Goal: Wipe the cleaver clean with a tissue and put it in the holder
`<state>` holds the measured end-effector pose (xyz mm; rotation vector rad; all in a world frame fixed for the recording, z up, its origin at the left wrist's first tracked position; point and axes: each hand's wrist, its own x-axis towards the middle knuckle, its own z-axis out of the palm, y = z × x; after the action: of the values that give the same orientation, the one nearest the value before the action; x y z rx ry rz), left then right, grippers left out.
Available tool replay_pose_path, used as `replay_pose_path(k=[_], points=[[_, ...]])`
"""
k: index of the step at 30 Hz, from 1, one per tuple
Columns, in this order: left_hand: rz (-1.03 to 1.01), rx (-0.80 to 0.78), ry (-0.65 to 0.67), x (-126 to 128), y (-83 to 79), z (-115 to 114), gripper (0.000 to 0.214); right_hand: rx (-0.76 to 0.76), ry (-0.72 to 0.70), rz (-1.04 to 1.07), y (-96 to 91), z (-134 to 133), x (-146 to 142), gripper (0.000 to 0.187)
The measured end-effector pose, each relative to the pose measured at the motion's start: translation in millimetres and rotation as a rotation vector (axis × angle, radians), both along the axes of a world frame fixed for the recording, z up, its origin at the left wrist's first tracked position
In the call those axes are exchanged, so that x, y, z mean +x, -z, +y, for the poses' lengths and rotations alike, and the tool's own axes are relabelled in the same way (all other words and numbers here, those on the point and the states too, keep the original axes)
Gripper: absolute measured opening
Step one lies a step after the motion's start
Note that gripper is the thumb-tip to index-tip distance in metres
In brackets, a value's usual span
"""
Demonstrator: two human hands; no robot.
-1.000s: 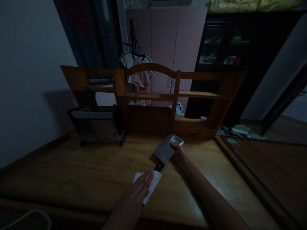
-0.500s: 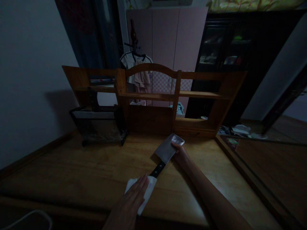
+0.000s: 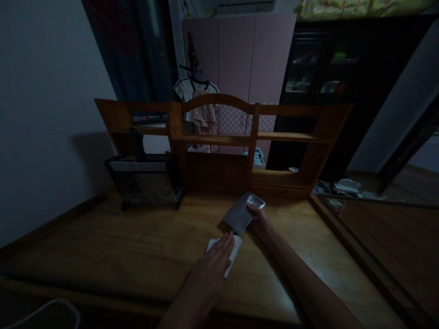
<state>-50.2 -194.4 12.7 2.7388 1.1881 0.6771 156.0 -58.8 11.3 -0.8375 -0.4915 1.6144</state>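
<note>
A cleaver [image 3: 239,214] is held at a slant over the wooden desk top, its wide grey blade pointing away and to the right. My right hand [image 3: 259,223] grips the blade near its far right corner, with the thumb on the upper face. Over the handle lies a white cloth [image 3: 236,250], perhaps a tissue, which hides the black handle. My left hand [image 3: 216,262] presses this cloth around the handle, close to the blade, fingers together. The underside of the cleaver is hidden.
The desk top [image 3: 147,246] is backed by a wooden shelf unit [image 3: 254,132]. At the back left stands a black-framed holder [image 3: 147,183] with a dark handle rising from it. A white cable [image 3: 55,304] curves at the lower left. The room is dim.
My left hand and the white cloth have slid up and right along the handle, from its near end to the blade, covering the black part. My right hand keeps its hold on the blade.
</note>
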Motion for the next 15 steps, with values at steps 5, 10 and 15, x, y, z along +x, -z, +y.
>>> replay_pose_path(k=[5,10,15], points=[[0.021,0.012,0.036,20,-11.3,-2,0.057,0.033,0.007,-0.049,-3.1,-3,-1,0.009],[-0.024,-0.085,0.140,27,-45.0,-18,0.077,0.058,0.032,-0.093,-9.2,-5,-5,0.018],[-0.173,-0.010,-0.132,24,-55.2,5,0.064,0.107,0.117,-0.241,-11.5,-4,-3,0.040]])
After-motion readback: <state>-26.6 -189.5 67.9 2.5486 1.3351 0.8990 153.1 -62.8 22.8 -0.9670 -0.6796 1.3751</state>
